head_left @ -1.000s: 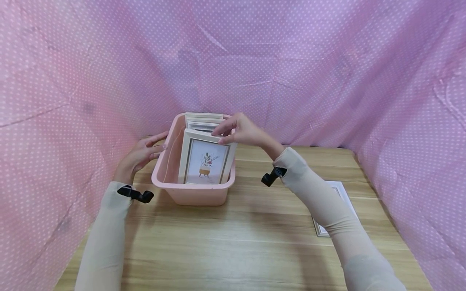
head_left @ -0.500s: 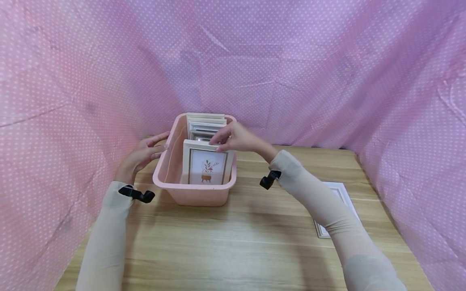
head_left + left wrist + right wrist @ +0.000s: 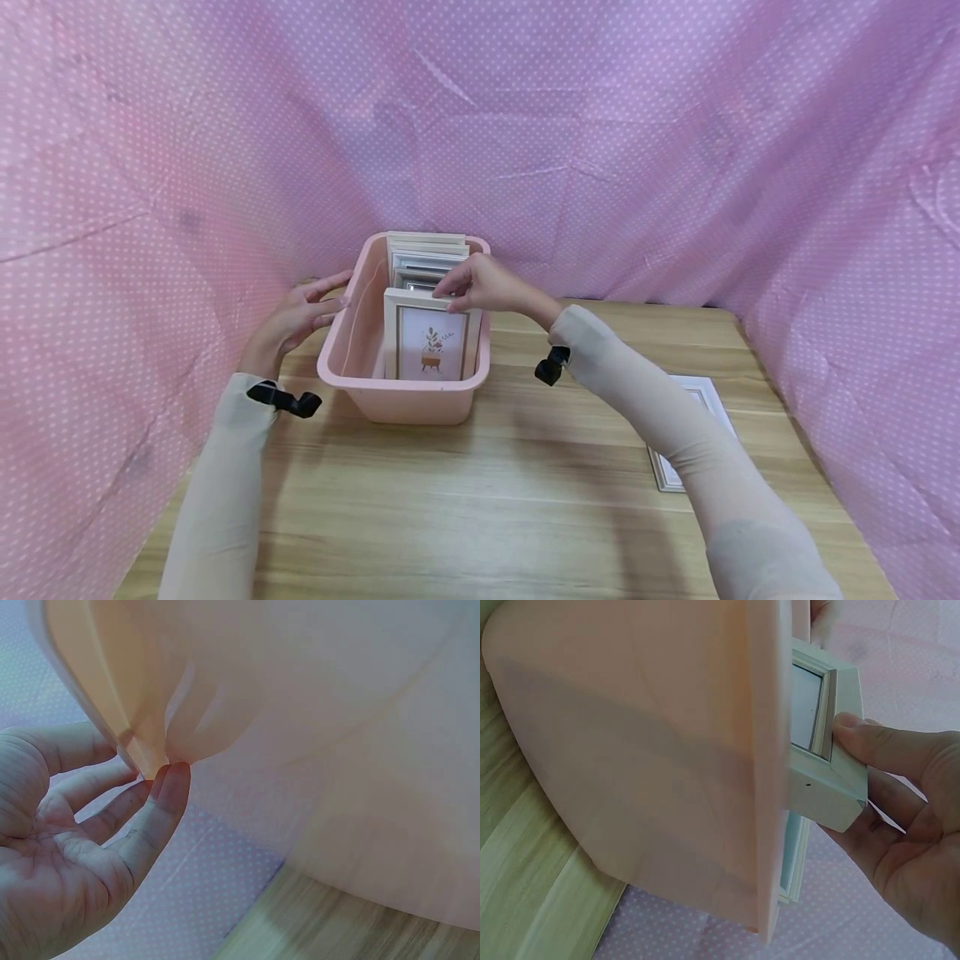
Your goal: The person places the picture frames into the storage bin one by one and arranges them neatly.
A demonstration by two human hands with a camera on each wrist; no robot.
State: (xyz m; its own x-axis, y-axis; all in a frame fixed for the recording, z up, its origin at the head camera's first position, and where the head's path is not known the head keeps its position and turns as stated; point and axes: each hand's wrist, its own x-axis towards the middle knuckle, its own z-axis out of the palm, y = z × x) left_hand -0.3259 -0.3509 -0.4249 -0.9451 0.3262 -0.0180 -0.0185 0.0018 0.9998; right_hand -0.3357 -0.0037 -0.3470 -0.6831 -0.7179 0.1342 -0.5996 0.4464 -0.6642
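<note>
A cream picture frame (image 3: 432, 340) with a print of a potted plant stands in the front part of a pink plastic bin (image 3: 408, 404). My right hand (image 3: 487, 283) pinches its top edge near the right corner; in the right wrist view the thumb (image 3: 885, 746) lies on the frame's front and the other fingers are behind it. My left hand (image 3: 292, 317) touches the bin's left rim with its fingertips, the fingers fairly straight. Behind the held frame, several more picture frames (image 3: 427, 250) stand upright in the bin. The held frame's lower edge is hidden by the bin wall.
Another picture frame (image 3: 705, 396) lies flat at the right of the wooden table (image 3: 450, 508), partly covered by my right forearm. A pink dotted cloth (image 3: 525, 150) hangs behind the table and on both sides, close behind the bin.
My right hand has lowered the held frame into the bin and drawn it slightly toward me, baring more of the frames behind. The left hand has stayed at the rim.
</note>
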